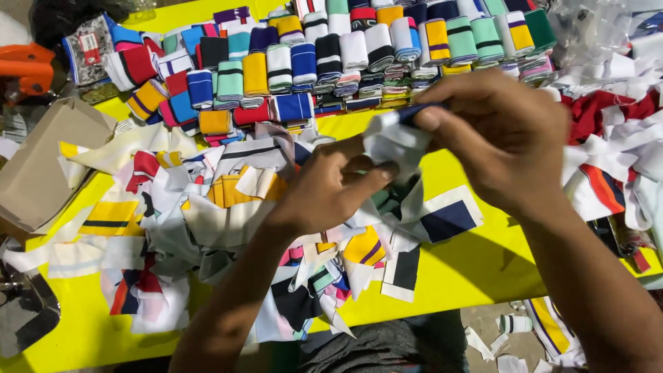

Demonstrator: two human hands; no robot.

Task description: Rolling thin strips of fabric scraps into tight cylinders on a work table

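Both my hands hold one strip of white fabric with a navy edge above a yellow table. My right hand pinches the strip's upper end between thumb and fingers. My left hand grips its lower part from below, the thumb pressing the cloth. Under my hands lies a loose heap of striped fabric strips in white, yellow, navy and red.
Rows of rolled striped strips are stacked along the table's far side. A brown cardboard piece and an orange tool sit at the left. More white and red fabric piles up at the right. Scraps lie on the floor.
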